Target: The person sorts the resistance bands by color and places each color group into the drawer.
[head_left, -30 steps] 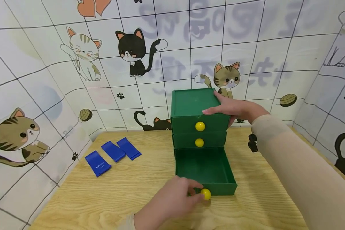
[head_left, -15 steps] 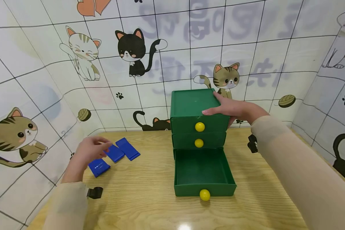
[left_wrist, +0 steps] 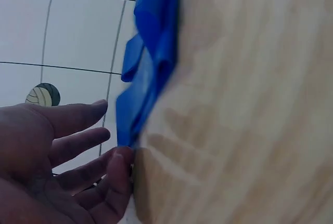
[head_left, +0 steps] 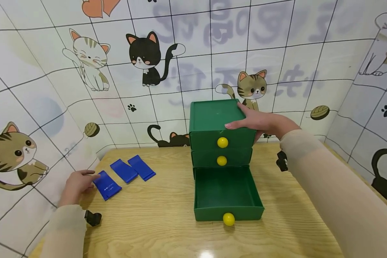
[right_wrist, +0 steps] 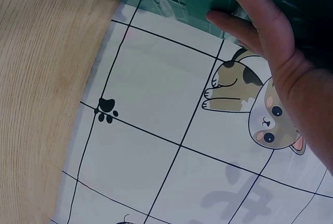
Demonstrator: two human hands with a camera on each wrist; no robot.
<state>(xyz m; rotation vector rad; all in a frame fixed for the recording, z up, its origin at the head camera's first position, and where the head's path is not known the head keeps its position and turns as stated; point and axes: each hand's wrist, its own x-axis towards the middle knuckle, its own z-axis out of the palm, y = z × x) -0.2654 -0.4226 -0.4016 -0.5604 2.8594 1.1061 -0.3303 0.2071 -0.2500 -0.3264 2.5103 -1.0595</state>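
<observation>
A green desktop drawer unit (head_left: 216, 113) stands against the back wall, each drawer front bearing a round yellow knob. Its bottom drawer (head_left: 209, 214) is pulled out, with the bare inside visible; the two drawers above are closed. My right hand (head_left: 259, 120) rests over the unit's upper right edge, thumb on top and other fingers against the side. At the table's left, my left hand (head_left: 75, 184) is beside the nearest flat blue folded packet (head_left: 107, 186), fingertips at its left edge. In the left wrist view, the fingers look loosely bent, with nothing gripped.
Two more blue packets, a middle one (head_left: 124, 171) and a farther one (head_left: 142, 167), lie just right of the nearest. Behind the wooden table (head_left: 154, 222) hangs a white cat-print sheet (head_left: 193, 53). The yellow bottom knob (head_left: 229, 219) sticks out forward.
My left hand has left the bottom drawer's knob and moved left, across to the blue packets, then lower beside the nearest one. The right hand stays on the unit.
</observation>
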